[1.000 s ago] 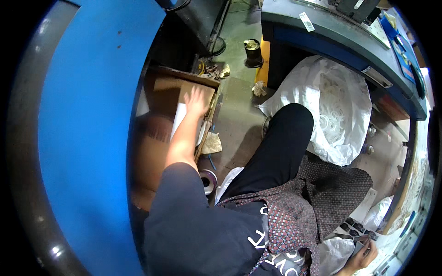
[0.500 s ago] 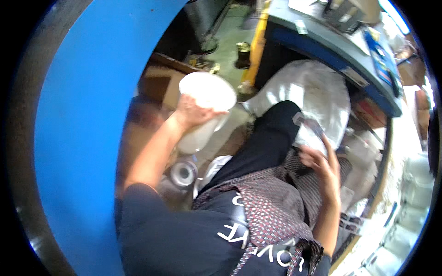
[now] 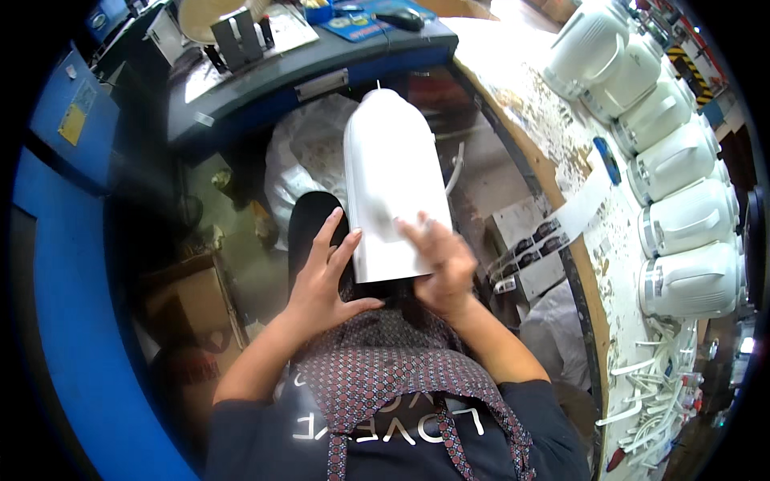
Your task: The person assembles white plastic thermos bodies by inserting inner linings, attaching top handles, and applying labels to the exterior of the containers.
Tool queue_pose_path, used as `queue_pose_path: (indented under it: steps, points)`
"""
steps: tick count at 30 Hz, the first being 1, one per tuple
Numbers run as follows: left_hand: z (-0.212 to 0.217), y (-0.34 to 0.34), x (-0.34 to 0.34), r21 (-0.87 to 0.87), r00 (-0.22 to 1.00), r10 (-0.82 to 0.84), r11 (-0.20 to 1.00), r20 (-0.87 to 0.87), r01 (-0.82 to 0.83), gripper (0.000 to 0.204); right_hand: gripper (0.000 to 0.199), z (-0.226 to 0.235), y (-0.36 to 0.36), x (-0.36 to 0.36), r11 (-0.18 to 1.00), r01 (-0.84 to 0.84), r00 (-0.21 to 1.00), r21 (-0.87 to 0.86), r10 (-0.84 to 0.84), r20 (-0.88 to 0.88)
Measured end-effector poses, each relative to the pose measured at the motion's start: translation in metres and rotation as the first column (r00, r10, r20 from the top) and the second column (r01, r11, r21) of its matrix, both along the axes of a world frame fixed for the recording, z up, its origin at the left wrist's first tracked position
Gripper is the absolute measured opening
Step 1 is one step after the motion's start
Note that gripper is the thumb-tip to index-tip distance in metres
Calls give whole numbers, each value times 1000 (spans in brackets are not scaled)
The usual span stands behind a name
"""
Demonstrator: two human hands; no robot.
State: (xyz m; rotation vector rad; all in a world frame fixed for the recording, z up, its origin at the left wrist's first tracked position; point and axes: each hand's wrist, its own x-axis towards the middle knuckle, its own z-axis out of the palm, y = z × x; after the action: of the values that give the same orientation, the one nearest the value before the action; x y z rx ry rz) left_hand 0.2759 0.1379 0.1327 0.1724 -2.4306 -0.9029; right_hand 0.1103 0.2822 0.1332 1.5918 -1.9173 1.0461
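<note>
A smooth white jug body (image 3: pixel 391 160) lies across my lap, with its rounded narrow end pointing away from me and its broad straight edge toward me. My left hand (image 3: pixel 325 276) is open beside its lower left edge; the fingertips touch the side and the thumb stretches out below. My right hand (image 3: pixel 443 264) is blurred by motion, its fingertips on the near right part of the white surface. Whether anything lies under those fingers cannot be made out. The underside of the jug body is hidden.
Several white jugs with handles (image 3: pixel 690 284) line the worn bench (image 3: pixel 553 120) at right. A label strip (image 3: pixel 553 232) hangs over its edge, and loose white handles (image 3: pixel 650 401) lie nearer me. Ahead stands a blue-edged desk (image 3: pixel 281 72); a cardboard box (image 3: pixel 192 297) sits low at left.
The jug body has come from my left side onto my lap, and my left hand no longer grips its rim. My right hand now meets its surface. The view has swung right.
</note>
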Motion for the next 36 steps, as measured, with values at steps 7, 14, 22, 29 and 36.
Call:
queue_pose_path:
  steps: [7,14,22,29,36]
  points:
    - [-44,-11,0,-271,993,114,956,-20,-115,66,65,-44,4,26,942,-335,850,6,300,432]
    - [-37,-7,-18,-6,957,-199,979,210,204,42,28,1,29,-28,993,-8,835,-121,73,545]
    - [-52,-15,-3,595,985,-137,785,-101,170,45,21,-6,14,19,954,-184,167,-236,267,949]
    - [-33,-2,3,391,998,-63,918,-15,63,15,14,-11,30,23,979,-201,329,23,45,943]
    - [-21,7,-3,128,996,-22,992,88,10,18,10,-20,42,27,982,-139,367,131,-72,927]
